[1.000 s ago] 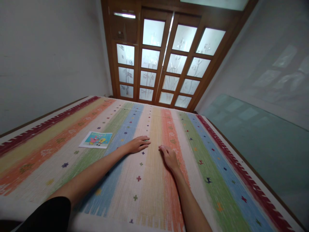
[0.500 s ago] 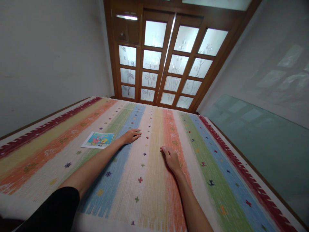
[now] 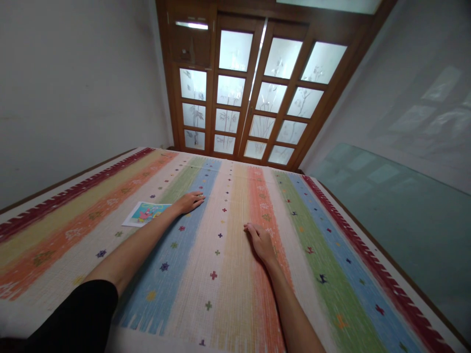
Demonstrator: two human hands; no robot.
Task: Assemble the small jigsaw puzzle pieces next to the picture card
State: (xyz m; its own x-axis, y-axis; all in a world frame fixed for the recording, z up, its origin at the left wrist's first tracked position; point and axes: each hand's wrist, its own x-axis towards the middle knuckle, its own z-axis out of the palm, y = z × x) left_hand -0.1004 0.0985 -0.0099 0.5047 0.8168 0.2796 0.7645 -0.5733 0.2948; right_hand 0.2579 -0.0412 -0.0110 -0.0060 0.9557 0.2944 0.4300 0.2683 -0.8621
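My left hand (image 3: 189, 202) is low over the blue stripe of the striped tablecloth (image 3: 237, 255), palm down, its fingers stretched out and slightly bent. I see nothing in it. Just left of that hand lies a small printed picture (image 3: 142, 214) of cartoon figures with a white border, its right part covered by my left wrist and forearm. My right hand (image 3: 260, 240) rests on its side between the yellow and orange stripes. Its fingers are curled in, with no object showing in them.
Colourful stripes and small printed motifs cover the cloth. Beyond the far edge stand wooden doors (image 3: 253, 83) with frosted panes. A greenish glass panel (image 3: 397, 220) leans by the right wall, and a pale wall (image 3: 81, 88) rises at left.
My left hand has moved a little to the left, so its forearm now covers more of the printed picture. My right hand stays in place.
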